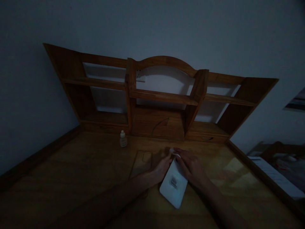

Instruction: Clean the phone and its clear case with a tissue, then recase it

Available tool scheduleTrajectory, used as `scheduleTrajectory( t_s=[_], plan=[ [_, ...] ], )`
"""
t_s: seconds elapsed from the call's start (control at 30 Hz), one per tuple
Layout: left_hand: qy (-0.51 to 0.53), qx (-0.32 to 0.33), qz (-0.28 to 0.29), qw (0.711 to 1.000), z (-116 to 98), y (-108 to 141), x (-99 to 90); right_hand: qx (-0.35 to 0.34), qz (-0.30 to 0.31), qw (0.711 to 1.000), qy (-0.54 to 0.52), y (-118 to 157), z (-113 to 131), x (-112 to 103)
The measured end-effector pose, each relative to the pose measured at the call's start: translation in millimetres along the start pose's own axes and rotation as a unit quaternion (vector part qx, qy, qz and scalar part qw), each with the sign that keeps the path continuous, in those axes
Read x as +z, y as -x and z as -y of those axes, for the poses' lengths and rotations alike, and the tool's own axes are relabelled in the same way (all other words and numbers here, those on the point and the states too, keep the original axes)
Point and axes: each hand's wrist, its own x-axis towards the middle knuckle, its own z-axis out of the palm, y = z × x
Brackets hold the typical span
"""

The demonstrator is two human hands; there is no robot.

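Observation:
A flat white slab with rounded corners [170, 190] lies slanted over the desk, a dark printed patch near its middle. My left hand [162, 168] grips its far left edge, fingers reaching to the top end. From the right, my right hand [190, 165] bends over the far right part, fingers closed at the same end. A small white strip or loop [176, 155] shows between the fingertips; its kind is unclear in the dim light. Left of my hands, what looks like a clear phone case [140, 162] lies flat, partly hidden by my left forearm.
A small bottle with a white cap [123, 141] stands upright on the wooden desk [95, 178]. Behind it rises a wooden shelf unit [164, 97] against the wall, with a power socket [140, 78]. Raised wooden edges [259, 168] border the desk's sides. White papers [276, 175] lie beyond, at right.

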Motion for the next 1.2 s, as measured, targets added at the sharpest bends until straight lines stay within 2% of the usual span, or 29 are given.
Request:
scheduleTrajectory(
  t_s=[0.13,0.23,0.37,0.57,0.87,1.03,1.2],
  plan=[
    [0.087,-0.002,0.006,0.996,-8.6,7.6,4.4,-0.06,0.038,0.993,0.094,-0.9,6.8,9.2],
    [0.174,-0.01,0.003,0.985,-10.4,11.9,2.4,-0.067,0.039,0.99,0.119,-0.6,10.6,14.9],
    [0.213,-0.017,0.005,0.977,-9.9,11.6,-2.9,-0.083,0.035,0.989,0.121,0.8,13.1,17.5],
    [0.206,0.004,-0.071,0.976,-14.2,17.4,0.7,-0.132,0.056,0.989,0.033,2.2,25.3,18.0],
    [0.128,0.03,-0.068,0.989,-18.9,25.3,12.3,-0.113,0.074,0.987,-0.086,3.9,28.1,15.6],
    [0.081,0.033,-0.077,0.993,-17.7,28.7,17.0,-0.12,0.103,0.983,-0.095,8.7,36.0,17.3],
    [0.078,0.009,-0.075,0.994,-16.6,33.8,12.1,-0.142,0.097,0.983,-0.066,10.5,40.5,17.3]
  ],
)
